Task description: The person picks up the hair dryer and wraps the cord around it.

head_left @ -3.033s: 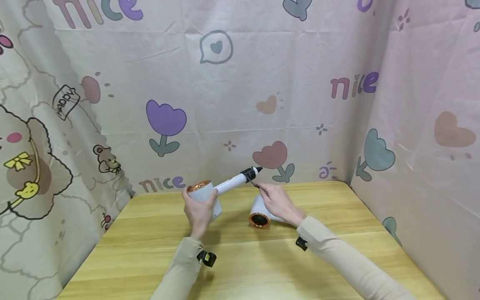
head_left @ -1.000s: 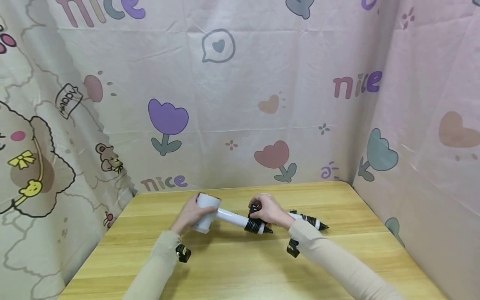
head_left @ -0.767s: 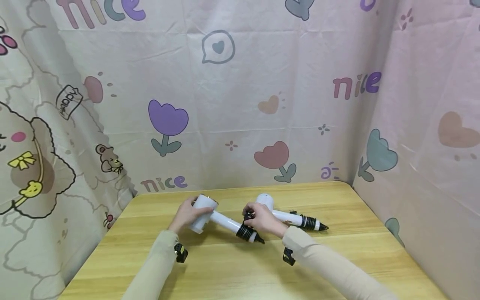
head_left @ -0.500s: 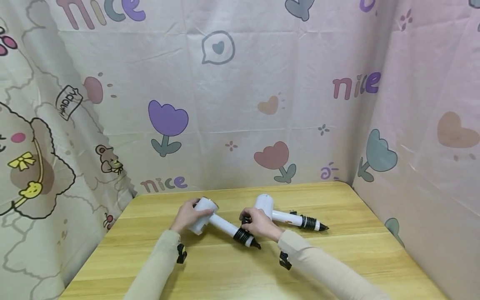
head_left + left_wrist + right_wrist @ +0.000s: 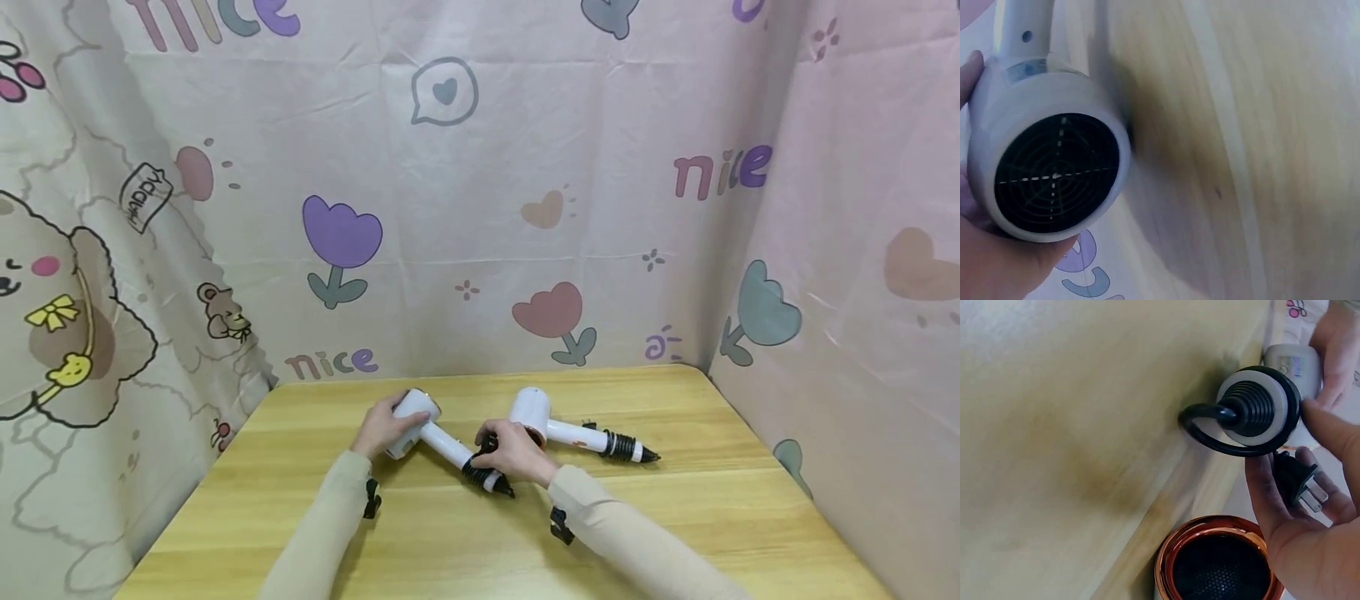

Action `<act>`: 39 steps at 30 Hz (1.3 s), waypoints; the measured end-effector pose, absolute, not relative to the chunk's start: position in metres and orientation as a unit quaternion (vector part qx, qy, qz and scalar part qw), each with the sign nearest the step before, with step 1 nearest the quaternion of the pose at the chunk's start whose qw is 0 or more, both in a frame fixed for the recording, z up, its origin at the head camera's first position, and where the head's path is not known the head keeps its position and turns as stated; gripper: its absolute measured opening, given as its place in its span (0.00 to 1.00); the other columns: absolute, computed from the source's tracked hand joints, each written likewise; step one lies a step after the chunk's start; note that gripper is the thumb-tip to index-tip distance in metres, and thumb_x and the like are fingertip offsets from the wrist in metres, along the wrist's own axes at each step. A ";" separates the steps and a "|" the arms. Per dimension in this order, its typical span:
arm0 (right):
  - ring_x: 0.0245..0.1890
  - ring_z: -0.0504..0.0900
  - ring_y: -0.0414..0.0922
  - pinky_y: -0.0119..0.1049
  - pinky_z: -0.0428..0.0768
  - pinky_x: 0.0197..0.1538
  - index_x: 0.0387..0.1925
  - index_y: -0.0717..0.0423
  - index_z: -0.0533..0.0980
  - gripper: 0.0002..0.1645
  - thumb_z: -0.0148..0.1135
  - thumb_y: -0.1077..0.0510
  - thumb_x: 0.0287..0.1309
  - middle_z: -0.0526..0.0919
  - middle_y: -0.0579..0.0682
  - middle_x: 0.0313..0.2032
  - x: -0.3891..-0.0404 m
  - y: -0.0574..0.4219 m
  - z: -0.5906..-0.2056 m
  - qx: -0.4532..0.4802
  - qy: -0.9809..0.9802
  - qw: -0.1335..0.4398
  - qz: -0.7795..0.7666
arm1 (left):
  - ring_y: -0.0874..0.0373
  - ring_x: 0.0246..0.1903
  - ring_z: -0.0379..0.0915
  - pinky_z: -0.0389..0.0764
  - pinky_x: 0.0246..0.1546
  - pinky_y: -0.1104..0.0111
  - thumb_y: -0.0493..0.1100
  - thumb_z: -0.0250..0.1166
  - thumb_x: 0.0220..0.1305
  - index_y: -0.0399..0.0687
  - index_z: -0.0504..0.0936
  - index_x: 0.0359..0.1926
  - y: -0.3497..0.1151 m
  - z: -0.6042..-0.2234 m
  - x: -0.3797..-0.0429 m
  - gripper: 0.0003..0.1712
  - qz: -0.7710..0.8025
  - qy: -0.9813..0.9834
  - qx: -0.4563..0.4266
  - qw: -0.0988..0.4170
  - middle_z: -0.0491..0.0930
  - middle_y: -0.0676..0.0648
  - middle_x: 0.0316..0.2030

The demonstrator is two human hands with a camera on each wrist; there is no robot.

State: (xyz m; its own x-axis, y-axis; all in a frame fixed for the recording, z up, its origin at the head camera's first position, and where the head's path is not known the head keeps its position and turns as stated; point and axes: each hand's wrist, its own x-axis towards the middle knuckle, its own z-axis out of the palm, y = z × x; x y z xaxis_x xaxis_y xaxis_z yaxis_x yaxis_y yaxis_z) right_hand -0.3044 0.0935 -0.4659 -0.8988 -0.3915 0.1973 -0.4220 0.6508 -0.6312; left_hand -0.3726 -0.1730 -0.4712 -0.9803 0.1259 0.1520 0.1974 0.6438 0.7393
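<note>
My left hand [image 5: 378,429] grips the head of a white hair dryer [image 5: 447,447], whose handle slants down to the right, low over the table. In the left wrist view, the dryer's round black grille [image 5: 1054,181] faces the camera. Black power cord [image 5: 1294,415] is coiled round the handle's lower end. My right hand [image 5: 513,452] holds that coiled part, thumb on one side and fingers on the other. A two-pin plug [image 5: 1293,477] lies by the fingers in the right wrist view. Part of the coil is hidden behind the right hand.
A second white hair dryer [image 5: 531,411] lies just beyond my right hand, its copper-rimmed opening [image 5: 1169,569] close below the fingers. Its handle also carries a coiled black cord [image 5: 618,446]. The wooden table [image 5: 420,542] meets patterned cloth [image 5: 450,325] behind and at both sides.
The dryer has come down from its raised tilt, and its handle end now points toward the front right. My right hand has followed it left and nearer, uncovering the second dryer.
</note>
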 end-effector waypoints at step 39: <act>0.55 0.79 0.53 0.48 0.78 0.56 0.57 0.59 0.76 0.19 0.51 0.56 0.71 0.81 0.56 0.54 -0.290 0.112 -0.477 0.305 -0.910 -0.005 0.281 | 0.40 0.53 0.76 0.77 0.53 0.46 0.68 0.57 0.64 0.49 0.70 0.69 -0.165 -0.476 -0.376 0.40 -0.209 -0.961 -0.144 0.109 0.78 0.37 0.58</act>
